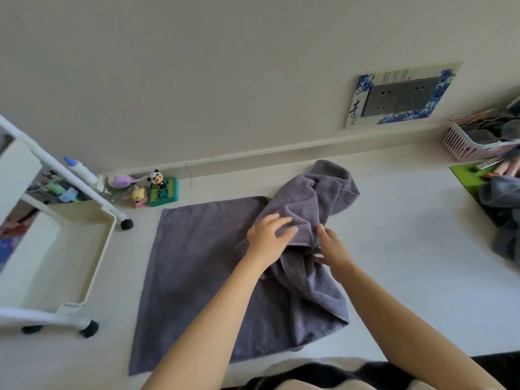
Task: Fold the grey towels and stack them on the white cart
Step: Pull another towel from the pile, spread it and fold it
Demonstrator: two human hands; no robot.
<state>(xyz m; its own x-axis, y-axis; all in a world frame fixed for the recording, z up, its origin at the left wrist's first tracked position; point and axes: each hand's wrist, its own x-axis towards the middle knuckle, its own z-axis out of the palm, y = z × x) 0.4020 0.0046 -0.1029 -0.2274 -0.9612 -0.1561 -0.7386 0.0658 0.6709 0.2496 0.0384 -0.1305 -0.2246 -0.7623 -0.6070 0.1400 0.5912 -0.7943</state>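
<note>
- Head view: a grey towel (197, 277) lies on the pale floor (394, 249), its left half spread flat, its right half bunched and folded over toward the middle.
- The left hand (267, 237) rests on the bunched part, fingers nearly straight and spread, pressing the cloth down.
- The right hand (333, 249) is just beside it, thumb up and fingers tucked into a fold of the towel; it seems to pinch the cloth, though the fingertips are hidden.
- The white cart (92, 249) stands at the floor's left edge on black casters, its lower tray near the towel's left border but apart from it.
- More grey towels (503, 212) lie heaped at the right edge, partly over a green mat (467, 175).
- A pink basket (461, 144) sits by the wall at the far right.
- Small toy figures (157, 187) stand against the wall behind the cart.
</note>
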